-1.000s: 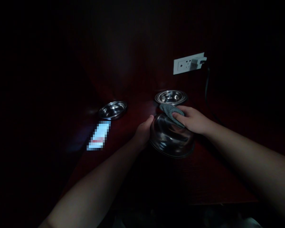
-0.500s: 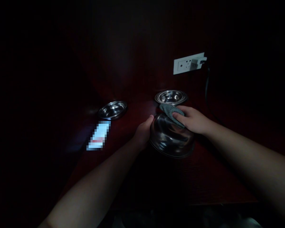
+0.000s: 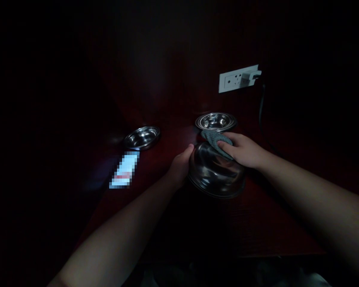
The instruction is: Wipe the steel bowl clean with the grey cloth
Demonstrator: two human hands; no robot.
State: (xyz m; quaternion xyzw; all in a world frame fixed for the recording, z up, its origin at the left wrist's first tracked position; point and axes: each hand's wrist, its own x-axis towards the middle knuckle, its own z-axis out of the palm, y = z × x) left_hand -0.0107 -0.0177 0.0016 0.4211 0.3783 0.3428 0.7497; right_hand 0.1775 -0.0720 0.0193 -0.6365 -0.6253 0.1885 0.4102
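A shiny metal bowl [image 3: 217,173] is tilted with its outer side facing me, above the dark red table [image 3: 275,223]. My left hand [image 3: 181,165] grips its left edge, thumb on the outside; the other fingers are hidden. My right hand [image 3: 242,149] holds a grey-green cloth [image 3: 215,141] against the bowl's upper part. Just behind the cloth, a round metal dish with a wide rim [image 3: 215,121] rests on the table, apparently stacked with others. Another metal bowl [image 3: 142,137] stands open side up on the left.
A bright, pixelated screen-like object [image 3: 125,169] lies in front of the left bowl. On the back wall is a white socket panel [image 3: 237,79] with a plug in it, and a dark cable [image 3: 261,105] hangs down at the right. The surroundings are very dark.
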